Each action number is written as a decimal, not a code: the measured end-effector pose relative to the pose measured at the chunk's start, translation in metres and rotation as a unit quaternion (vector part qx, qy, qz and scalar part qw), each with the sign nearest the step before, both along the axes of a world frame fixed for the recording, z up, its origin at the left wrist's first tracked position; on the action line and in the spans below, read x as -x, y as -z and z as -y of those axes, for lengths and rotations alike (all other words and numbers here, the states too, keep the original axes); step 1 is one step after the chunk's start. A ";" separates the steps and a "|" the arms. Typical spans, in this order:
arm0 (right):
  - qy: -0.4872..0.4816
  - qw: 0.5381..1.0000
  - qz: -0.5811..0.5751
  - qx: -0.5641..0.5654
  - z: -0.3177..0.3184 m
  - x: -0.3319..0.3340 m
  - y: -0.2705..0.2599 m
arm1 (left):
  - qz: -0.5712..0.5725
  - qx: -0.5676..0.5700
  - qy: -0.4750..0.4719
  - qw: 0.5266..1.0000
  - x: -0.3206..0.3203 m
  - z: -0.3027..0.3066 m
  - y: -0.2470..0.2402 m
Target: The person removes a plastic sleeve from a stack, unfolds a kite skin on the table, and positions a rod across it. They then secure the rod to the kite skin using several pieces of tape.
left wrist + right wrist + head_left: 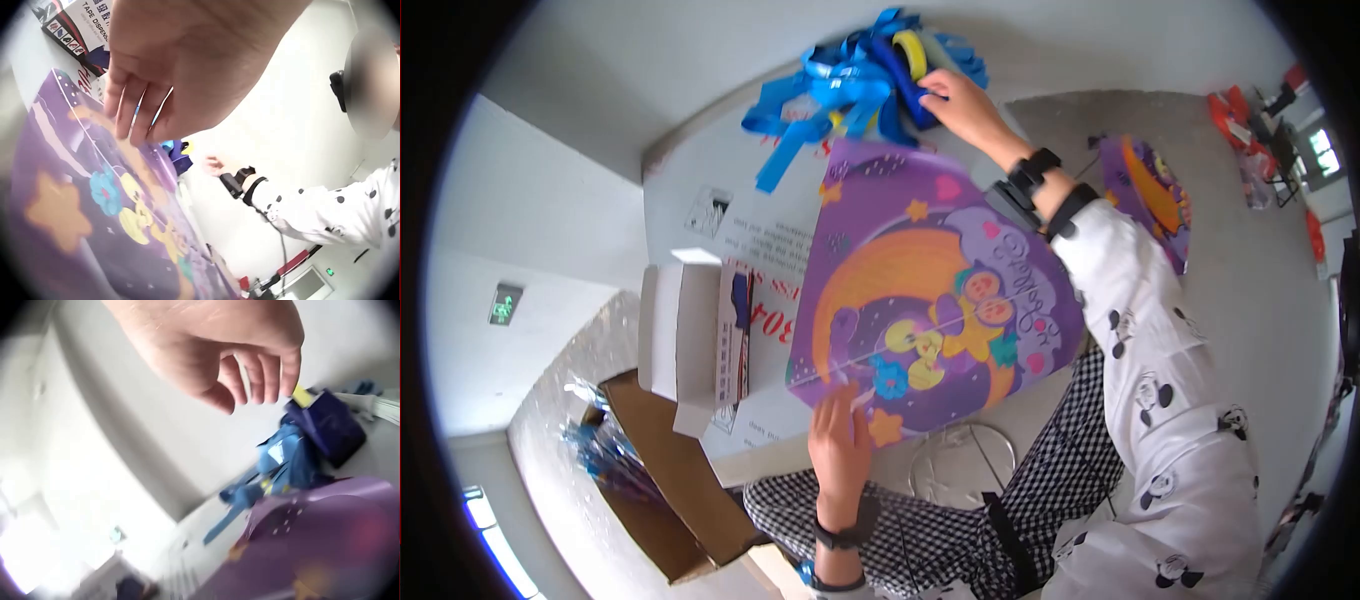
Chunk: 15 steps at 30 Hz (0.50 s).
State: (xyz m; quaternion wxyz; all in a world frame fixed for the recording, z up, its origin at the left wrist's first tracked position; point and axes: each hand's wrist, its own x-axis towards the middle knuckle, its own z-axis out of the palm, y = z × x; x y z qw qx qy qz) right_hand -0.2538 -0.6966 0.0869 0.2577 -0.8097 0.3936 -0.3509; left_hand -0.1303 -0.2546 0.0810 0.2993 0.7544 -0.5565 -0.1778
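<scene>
A purple kite (940, 235) printed with an orange moon, stars and cartoon figures covers much of the table, a thin line running across it. My left hand (838, 450) rests at its near left edge, fingers nearly straight and pointing down onto the print. At the table's far side my right hand (965, 108) hovers beside a dark blue tape dispenser (331, 428), fingers loosely bent and fingertips right by the yellow tape roll (910, 55). Nothing shows between those fingers in the right wrist view. Blue ribbons (835, 85) lie heaped around the dispenser.
An opened tape dispenser box (680, 330) stands on the table's left side. Below it on the left is a brown cardboard box (670, 480) near bundled items. Another purple kite (1150, 200) lies beyond my right arm. A round stool (962, 465) shows by my knees.
</scene>
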 end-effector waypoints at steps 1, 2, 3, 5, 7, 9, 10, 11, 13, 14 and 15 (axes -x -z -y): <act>-0.093 0.996 0.013 -0.010 -0.041 -0.006 -0.014 | 0.045 0.024 -0.002 0.999 -0.006 0.009 0.008; -0.159 0.987 -0.024 0.002 -0.079 -0.004 -0.016 | 0.060 0.038 0.024 0.997 -0.009 0.019 0.011; -0.224 0.973 -0.059 0.014 -0.118 -0.002 -0.011 | 0.074 0.051 0.051 0.995 -0.011 0.028 0.014; -0.280 0.956 -0.073 0.036 -0.191 0.015 0.002 | 0.073 0.066 0.095 0.991 -0.009 0.047 0.029; -0.277 0.959 -0.061 -0.007 -0.246 0.035 0.026 | 0.070 0.076 0.135 0.985 -0.003 0.056 0.046; -0.241 0.965 -0.106 0.013 -0.275 0.052 0.044 | 0.068 0.088 0.169 0.979 0.001 0.062 0.063; -0.221 0.967 -0.128 0.024 -0.283 0.058 0.051 | 0.071 0.075 0.185 0.977 0.003 0.062 0.068; -0.206 0.969 -0.130 0.038 -0.288 0.060 0.059 | 0.068 0.068 0.183 0.978 0.005 0.062 0.072; -0.176 0.973 -0.134 0.068 -0.295 0.063 0.067 | 0.063 0.054 0.179 0.980 0.009 0.061 0.080; -0.169 0.972 -0.148 0.072 -0.298 0.066 0.069 | 0.060 0.052 0.177 0.981 0.009 0.059 0.084; -0.164 0.970 -0.162 0.076 -0.300 0.067 0.069 | 0.058 0.050 0.174 0.982 0.009 0.059 0.086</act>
